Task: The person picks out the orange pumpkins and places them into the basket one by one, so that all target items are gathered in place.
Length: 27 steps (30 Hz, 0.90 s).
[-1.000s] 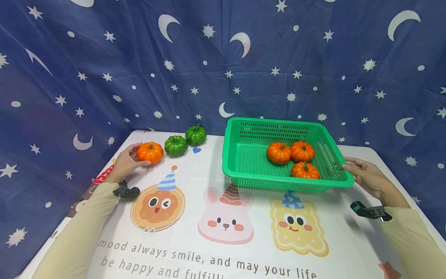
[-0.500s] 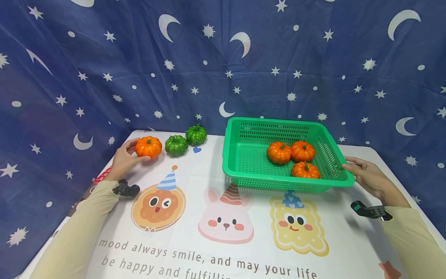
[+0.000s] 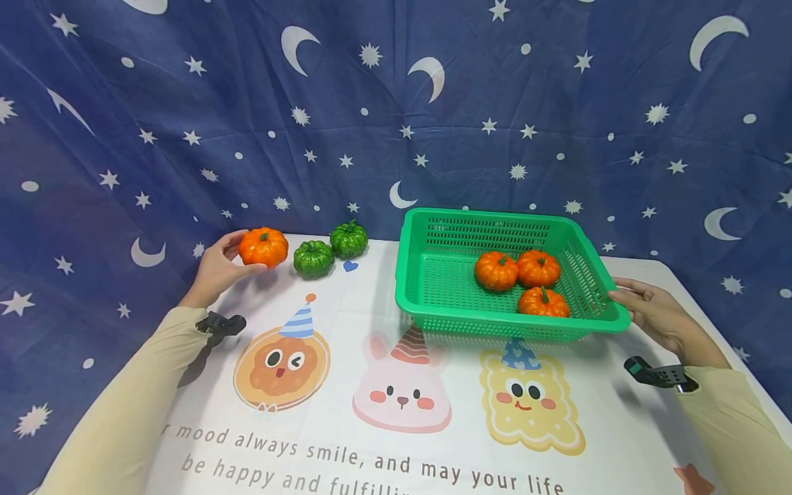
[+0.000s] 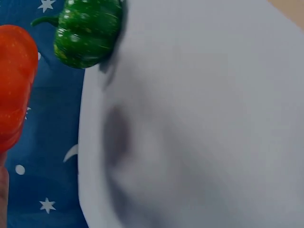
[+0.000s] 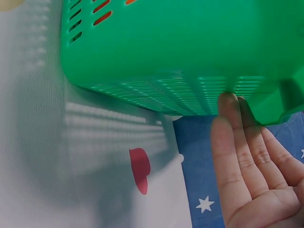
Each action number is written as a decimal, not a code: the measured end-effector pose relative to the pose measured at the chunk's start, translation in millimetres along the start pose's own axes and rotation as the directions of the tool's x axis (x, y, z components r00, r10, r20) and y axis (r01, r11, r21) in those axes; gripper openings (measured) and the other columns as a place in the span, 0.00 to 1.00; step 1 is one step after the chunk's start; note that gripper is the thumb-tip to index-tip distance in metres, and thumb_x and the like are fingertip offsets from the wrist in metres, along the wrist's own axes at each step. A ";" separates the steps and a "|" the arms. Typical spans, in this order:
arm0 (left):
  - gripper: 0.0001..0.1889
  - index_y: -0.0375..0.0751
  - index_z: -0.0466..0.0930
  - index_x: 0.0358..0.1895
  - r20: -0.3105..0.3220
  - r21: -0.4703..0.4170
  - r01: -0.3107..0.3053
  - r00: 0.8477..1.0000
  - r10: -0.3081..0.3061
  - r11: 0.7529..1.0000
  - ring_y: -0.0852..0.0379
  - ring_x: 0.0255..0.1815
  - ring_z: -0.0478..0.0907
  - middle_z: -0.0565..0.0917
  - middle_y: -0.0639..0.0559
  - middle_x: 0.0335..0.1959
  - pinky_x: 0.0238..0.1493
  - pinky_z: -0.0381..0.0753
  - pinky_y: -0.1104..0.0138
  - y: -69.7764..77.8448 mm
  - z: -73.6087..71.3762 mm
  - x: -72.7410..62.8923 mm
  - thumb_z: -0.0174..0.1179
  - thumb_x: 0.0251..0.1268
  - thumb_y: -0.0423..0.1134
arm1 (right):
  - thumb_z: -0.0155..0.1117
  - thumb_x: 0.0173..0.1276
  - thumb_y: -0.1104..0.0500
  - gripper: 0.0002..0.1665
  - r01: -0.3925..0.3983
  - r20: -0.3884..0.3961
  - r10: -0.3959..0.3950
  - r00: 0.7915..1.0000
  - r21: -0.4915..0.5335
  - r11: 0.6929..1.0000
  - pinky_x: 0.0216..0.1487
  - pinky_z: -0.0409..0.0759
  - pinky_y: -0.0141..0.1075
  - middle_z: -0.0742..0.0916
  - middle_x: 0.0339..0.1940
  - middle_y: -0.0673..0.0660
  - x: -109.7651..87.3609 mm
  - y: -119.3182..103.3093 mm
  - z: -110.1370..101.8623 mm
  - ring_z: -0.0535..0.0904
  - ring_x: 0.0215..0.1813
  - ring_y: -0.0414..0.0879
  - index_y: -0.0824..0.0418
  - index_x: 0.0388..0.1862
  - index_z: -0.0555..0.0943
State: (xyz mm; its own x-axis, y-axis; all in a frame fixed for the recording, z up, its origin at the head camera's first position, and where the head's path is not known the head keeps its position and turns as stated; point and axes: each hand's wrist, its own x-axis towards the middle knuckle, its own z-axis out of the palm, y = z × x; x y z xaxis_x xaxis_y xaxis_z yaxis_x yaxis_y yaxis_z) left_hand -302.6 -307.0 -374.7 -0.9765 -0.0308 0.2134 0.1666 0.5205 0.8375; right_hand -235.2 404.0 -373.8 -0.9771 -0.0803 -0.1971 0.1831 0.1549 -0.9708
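My left hand (image 3: 216,271) grips a small orange pumpkin (image 3: 263,248) at the left, thumb on its near side. The left wrist view has this orange pumpkin (image 4: 14,88) at its left edge and a green pumpkin (image 4: 89,32) on the white cloth. Two green pumpkins, one nearer (image 3: 313,259) and one farther back (image 3: 349,239), sit just right of the held one. On the right, my right hand (image 3: 665,320) holds the rim of a green plastic basket (image 3: 476,323). Its fingertips touch the basket's side (image 5: 190,52) in the right wrist view; the thumb is hidden there.
Three orange pumpkins, left (image 3: 496,271), back (image 3: 537,269) and front (image 3: 543,302), lie in the basket's right half. A printed white tablecloth (image 3: 383,357) covers the table. Behind it hangs a blue curtain (image 3: 346,89) with moons and stars.
My left hand has raised the orange pumpkin and moved it slightly toward the back. The right hand and the basket stay where they were.
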 end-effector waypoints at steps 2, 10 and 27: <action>0.46 0.33 0.56 0.71 0.007 0.001 -0.005 1.000 0.005 1.000 0.38 0.69 0.62 0.64 0.32 0.67 0.71 0.60 0.50 2.7 -0.9 3.1 0.72 0.48 0.36 | 0.59 0.68 0.59 0.15 0.004 0.000 -0.004 1.000 -0.002 1.000 0.38 0.82 0.23 0.83 0.36 0.32 -0.2 0.1 -0.2 0.80 0.38 0.27 0.44 0.48 0.67; 0.45 0.36 0.56 0.71 0.049 0.024 0.014 0.999 -0.015 1.000 0.40 0.71 0.61 0.65 0.34 0.67 0.71 0.60 0.51 21.3 -2.0 12.0 0.71 0.50 0.35 | 0.59 0.68 0.59 0.14 0.014 0.005 -0.014 1.000 0.020 1.000 0.38 0.82 0.23 0.83 0.36 0.33 -0.8 0.2 -0.7 0.81 0.39 0.28 0.44 0.47 0.68; 0.41 0.36 0.61 0.69 0.145 0.003 -0.080 0.986 0.079 0.997 0.43 0.67 0.66 0.67 0.37 0.67 0.68 0.65 0.53 62.9 26.5 28.2 0.71 0.49 0.35 | 0.58 0.68 0.59 0.14 0.005 0.001 -0.005 1.000 -0.002 1.000 0.38 0.82 0.23 0.83 0.36 0.33 -0.4 0.2 -0.9 0.81 0.38 0.28 0.43 0.47 0.68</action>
State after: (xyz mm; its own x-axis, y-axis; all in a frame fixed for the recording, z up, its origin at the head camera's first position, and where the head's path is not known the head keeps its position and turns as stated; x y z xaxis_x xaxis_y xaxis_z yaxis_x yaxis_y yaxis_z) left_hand -323.3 -252.5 -329.3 -0.9699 0.1344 0.2033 0.2437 0.5241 0.8161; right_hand -235.0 404.9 -373.8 -0.9778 -0.0825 -0.1925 0.1781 0.1563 -0.9715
